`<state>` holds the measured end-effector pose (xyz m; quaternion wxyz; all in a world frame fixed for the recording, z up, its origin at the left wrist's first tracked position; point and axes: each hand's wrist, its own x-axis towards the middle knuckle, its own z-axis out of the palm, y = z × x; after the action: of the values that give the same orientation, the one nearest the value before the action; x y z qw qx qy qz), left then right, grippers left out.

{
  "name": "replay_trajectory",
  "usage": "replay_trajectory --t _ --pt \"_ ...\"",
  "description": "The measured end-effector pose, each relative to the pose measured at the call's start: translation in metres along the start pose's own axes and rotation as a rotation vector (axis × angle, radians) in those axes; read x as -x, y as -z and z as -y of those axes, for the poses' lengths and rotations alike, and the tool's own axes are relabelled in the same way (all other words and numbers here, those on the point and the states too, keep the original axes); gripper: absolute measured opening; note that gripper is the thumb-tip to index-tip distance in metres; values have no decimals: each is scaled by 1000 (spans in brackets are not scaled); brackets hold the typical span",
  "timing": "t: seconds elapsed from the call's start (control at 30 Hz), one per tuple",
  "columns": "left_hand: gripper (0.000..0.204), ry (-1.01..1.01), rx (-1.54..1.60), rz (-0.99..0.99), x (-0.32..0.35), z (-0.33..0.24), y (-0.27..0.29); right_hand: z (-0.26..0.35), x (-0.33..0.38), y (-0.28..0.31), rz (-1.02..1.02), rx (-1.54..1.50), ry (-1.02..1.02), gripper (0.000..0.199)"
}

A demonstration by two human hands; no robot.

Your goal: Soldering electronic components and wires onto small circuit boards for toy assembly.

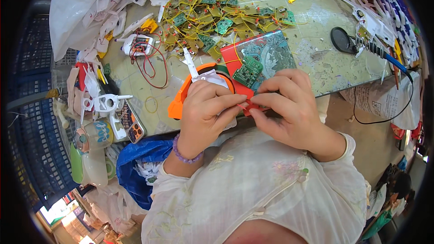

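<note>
My left hand [203,110], with a purple bead bracelet at the wrist, pinches a small, thin red piece [246,106] between thumb and fingertips. My right hand [294,113] grips the same piece from the other side, its fingers bent and close together. Whether it is tape or plastic I cannot tell. Just beyond the fingertips, a green circuit board [247,71] lies on a clear, patterned plate [275,54] with a red strip [231,58] along its left side. An orange ring-shaped thing [177,99] with a white part lies behind my left hand, partly hidden by it.
Wired circuit boards [203,11] are heaped at the far middle. A white part with red wires [138,45], a phone [134,124] and white plastic frames [107,104] lie left. A soldering iron [393,61] rests at right. A blue bag [135,171] hangs below the table edge.
</note>
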<state>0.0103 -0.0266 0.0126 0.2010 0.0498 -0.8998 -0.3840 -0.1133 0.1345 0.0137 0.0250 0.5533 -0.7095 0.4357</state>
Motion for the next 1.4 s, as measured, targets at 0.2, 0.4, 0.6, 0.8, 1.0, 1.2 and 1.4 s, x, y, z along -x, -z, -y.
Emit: replay_trajectory --t 0.2,0.4,0.6,0.8,1.0,1.2,1.4 --pt "20 82 23 -40 4 -1 -2 4 -2 2 15 59 -25 20" --pt "21 44 -12 -45 4 -1 0 0 -1 3 53 89 -14 21" --pt "19 -16 32 -43 -3 0 -2 -5 -1 -5 -25 29 59 22" --pt "16 189 220 -52 -1 -3 0 -12 -10 -4 -135 21 -23 26" --pt "18 284 220 -86 -1 -7 -2 -7 -21 0 79 162 -65 50" --pt "19 -100 -104 -138 -14 -3 -6 -9 -17 4 85 25 -40 58" --pt "18 -128 -157 -102 -15 -1 -11 -27 14 28 -256 -176 -188 44"
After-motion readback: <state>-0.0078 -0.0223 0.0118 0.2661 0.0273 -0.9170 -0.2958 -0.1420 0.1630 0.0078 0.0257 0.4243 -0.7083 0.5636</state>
